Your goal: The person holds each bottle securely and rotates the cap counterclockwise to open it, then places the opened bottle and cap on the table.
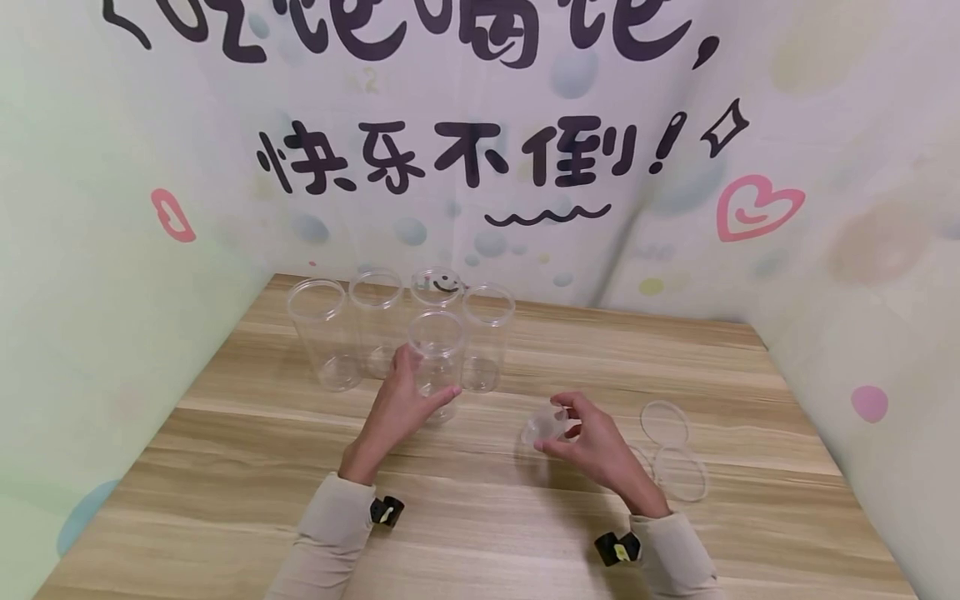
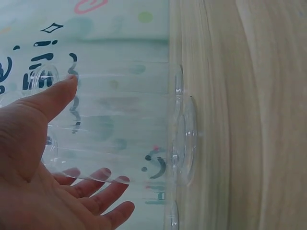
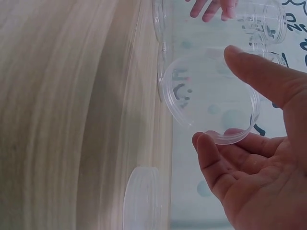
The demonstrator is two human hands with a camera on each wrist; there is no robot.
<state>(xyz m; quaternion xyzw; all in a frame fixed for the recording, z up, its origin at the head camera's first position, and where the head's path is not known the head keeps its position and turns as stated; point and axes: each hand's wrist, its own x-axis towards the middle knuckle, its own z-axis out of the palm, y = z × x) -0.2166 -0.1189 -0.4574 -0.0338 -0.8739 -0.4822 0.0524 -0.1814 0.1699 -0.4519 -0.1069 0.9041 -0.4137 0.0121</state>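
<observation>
In the head view my left hand [image 1: 401,402] grips a tall clear plastic cup [image 1: 437,335] standing upright on the table. Its thumb lies along the right side and its fingers along the left. The left wrist view shows that cup [image 2: 120,153] between the thumb and the loosely bent fingers. To the right, my right hand [image 1: 596,442] holds a round clear lid [image 1: 538,429] above the tabletop. In the right wrist view, thumb and fingers pinch opposite edges of the lid [image 3: 169,98]. Whether the gripped cup has a lid on it, I cannot tell.
Several more clear cups [image 1: 318,312] stand close together behind and left of the held cup. Loose clear lids [image 1: 681,473] lie right of my right hand, one partly hidden by it. The wooden table [image 1: 465,533] meets a printed backdrop [image 1: 525,250] behind.
</observation>
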